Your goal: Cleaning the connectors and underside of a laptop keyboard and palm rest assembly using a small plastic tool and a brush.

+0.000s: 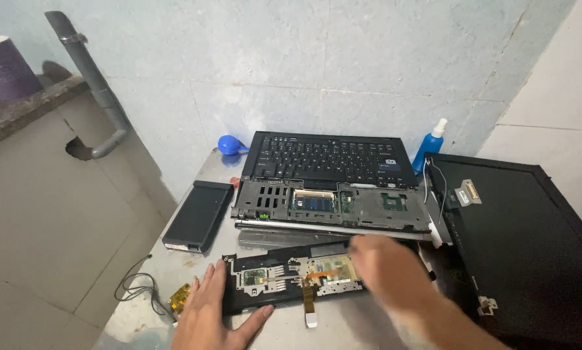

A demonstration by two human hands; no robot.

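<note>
A black palmrest panel lies upside down on the metal table, showing its circuit boards and an orange ribbon cable. My left hand lies flat with spread fingers on the panel's left end. My right hand is blurred over the panel's right end; whether it holds anything is unclear. Behind the panel sits an opened laptop base with exposed boards. A detached black keyboard leans behind that base.
A black battery pack lies at the left. A black laptop lid fills the right side. A blue spray bottle and a blue air blower stand by the wall. A small yellow board with wires lies at the table's left edge.
</note>
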